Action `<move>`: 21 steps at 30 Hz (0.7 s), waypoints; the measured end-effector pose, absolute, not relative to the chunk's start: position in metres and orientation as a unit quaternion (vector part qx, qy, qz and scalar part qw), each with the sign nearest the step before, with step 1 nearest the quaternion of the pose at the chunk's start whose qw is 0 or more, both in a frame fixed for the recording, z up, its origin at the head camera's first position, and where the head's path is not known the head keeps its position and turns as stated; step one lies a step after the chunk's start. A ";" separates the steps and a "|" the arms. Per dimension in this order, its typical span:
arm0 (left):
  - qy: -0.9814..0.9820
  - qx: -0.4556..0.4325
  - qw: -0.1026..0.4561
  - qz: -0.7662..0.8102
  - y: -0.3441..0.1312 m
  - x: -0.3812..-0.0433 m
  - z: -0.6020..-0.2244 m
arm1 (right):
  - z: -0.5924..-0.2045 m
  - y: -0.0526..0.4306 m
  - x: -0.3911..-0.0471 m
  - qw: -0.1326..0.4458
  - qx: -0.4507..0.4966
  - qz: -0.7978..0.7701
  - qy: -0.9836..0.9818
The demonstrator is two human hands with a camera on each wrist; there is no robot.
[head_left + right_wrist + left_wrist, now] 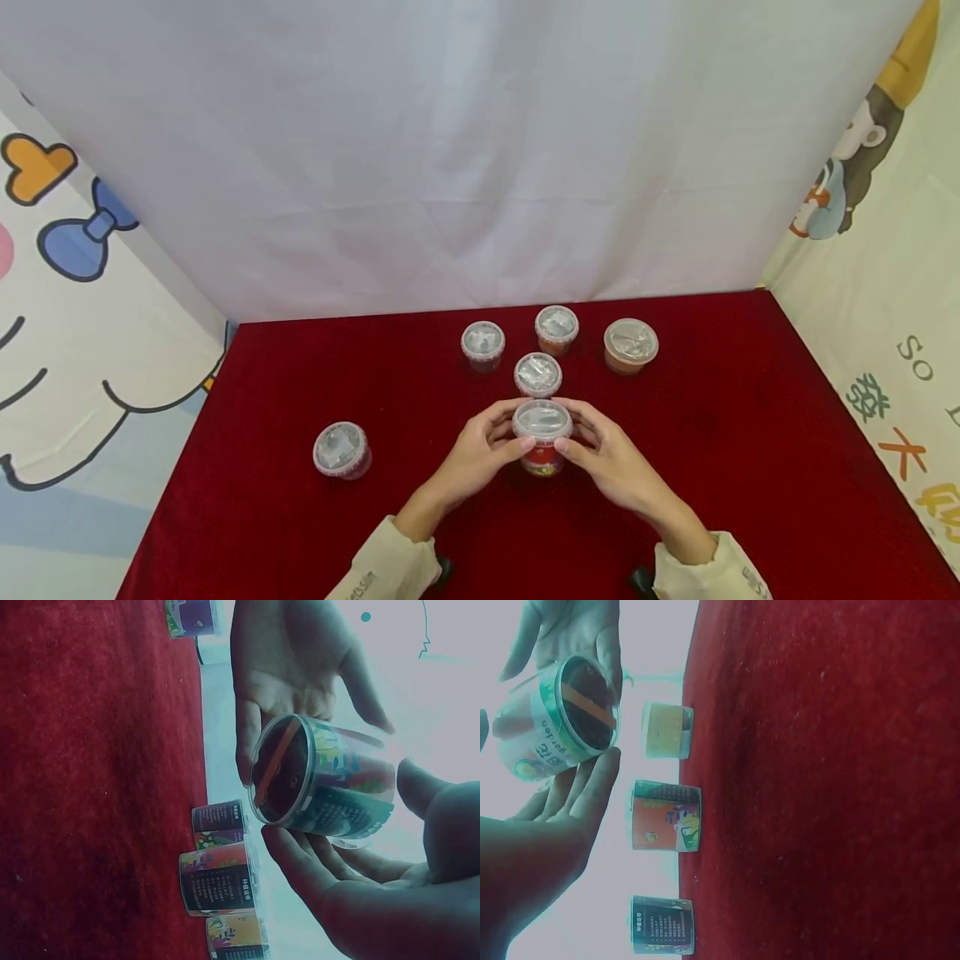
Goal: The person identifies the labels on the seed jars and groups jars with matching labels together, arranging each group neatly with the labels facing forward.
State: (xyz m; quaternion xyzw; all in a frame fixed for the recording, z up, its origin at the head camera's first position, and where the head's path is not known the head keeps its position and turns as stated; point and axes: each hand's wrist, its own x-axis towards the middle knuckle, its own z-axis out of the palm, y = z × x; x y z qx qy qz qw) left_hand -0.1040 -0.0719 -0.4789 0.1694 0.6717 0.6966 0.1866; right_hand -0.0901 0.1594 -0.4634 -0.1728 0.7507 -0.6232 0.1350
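Observation:
Both hands hold a lidded clear plastic cup [542,454] with a colourful printed label, raised above the red cloth. My left hand [474,454] grips its left side, thumb in front and fingers behind. From the right, my right hand [626,462] grips it the same way. The cup's base [281,771] shows dark contents and an orange strip in the right wrist view. "garden" is printed on the label [547,739] in the left wrist view. Just beyond the held cup stands another lidded cup [537,373], its lower part partly hidden.
Further lidded cups stand on the red cloth [420,533]: one at the left [342,451], one at the back [483,345], one behind the middle [557,328] and a wider-lidded one [630,345] at the back right. A white curtain [450,167] hangs behind; printed panels flank both sides.

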 end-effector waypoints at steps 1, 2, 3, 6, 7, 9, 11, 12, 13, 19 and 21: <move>0.674 0.162 0.180 0.698 -0.071 -0.103 -0.480 | -0.463 0.158 -0.090 0.135 -0.170 -0.624 0.751; 0.677 0.155 0.173 0.699 -0.071 -0.102 -0.481 | -0.463 0.157 -0.090 0.135 -0.167 -0.624 0.752; 0.680 0.147 0.166 0.699 -0.070 -0.101 -0.481 | -0.463 0.157 -0.090 0.135 -0.163 -0.623 0.753; 0.692 0.123 0.145 0.696 -0.068 -0.097 -0.483 | -0.462 0.153 -0.090 0.137 -0.152 -0.621 0.757; 0.697 0.117 0.138 0.694 -0.067 -0.096 -0.483 | -0.462 0.152 -0.089 0.139 -0.148 -0.620 0.758; 0.704 0.107 0.128 0.690 -0.066 -0.094 -0.483 | -0.463 0.151 -0.089 0.143 -0.146 -0.617 0.760; 0.710 0.102 0.123 0.686 -0.065 -0.093 -0.483 | -0.464 0.150 -0.089 0.146 -0.143 -0.616 0.761; 0.712 0.102 0.122 0.684 -0.066 -0.093 -0.483 | -0.465 0.150 -0.089 0.146 -0.144 -0.614 0.762; 0.713 0.103 0.124 0.682 -0.066 -0.093 -0.483 | -0.465 0.150 -0.089 0.146 -0.146 -0.613 0.763; 0.709 0.124 0.157 0.676 -0.074 -0.093 -0.484 | -0.466 0.152 -0.090 0.145 -0.165 -0.605 0.766; 0.703 0.130 0.168 0.678 -0.076 -0.093 -0.484 | -0.465 0.152 -0.091 0.146 -0.174 -0.606 0.762</move>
